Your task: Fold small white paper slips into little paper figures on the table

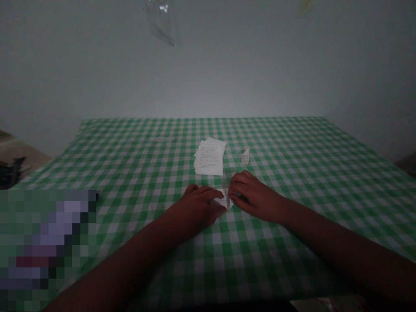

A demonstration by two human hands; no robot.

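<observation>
A small printed sheet of paper (224, 199) lies on the checked tablecloth between my two hands, mostly covered by them. My left hand (203, 206) holds its left side, with the thumb and forefinger on the paper. At the right side of the sheet, my right hand (248, 193) has its fingers closed on the paper's edge. Just beyond my hands lies a loose stack of printed sheets (209, 160), slightly fanned. A small folded piece of paper (245, 157) stands to the right of that stack, beyond my right hand.
A green and white checked cloth (136, 169) covers the table. A pale wall (208, 73) rises behind its far edge, with a clear plastic piece (160, 21) on it. A pixelated patch hides the lower left. Dark items (11, 171) sit past the left edge.
</observation>
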